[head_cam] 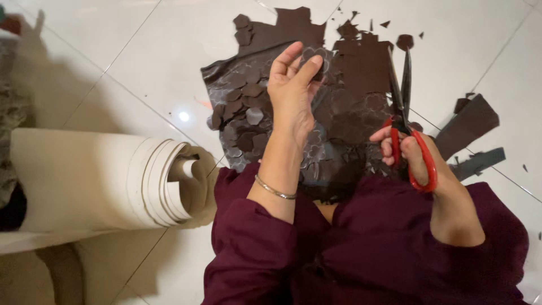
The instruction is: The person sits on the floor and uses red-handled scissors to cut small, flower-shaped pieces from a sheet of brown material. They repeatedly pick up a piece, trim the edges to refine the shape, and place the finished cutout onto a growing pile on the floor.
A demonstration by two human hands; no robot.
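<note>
My left hand (291, 90) is raised over the floor and pinches a small dark brown cut-out piece (314, 56) between thumb and fingers. A thin bracelet circles that wrist. My right hand (415, 155) grips red-handled scissors (405, 121) with the blades pointing away from me, nearly closed. Below both hands lies a dark brown sheet (350, 110) marked with traced shapes. A pile of cut-out brown pieces (245, 107) rests on its left part.
A large cream roll of material (107, 178) lies on the white tiled floor at my left. Brown offcuts (468, 121) and small scraps are scattered to the right and far side. My maroon garment (367, 248) covers my lap.
</note>
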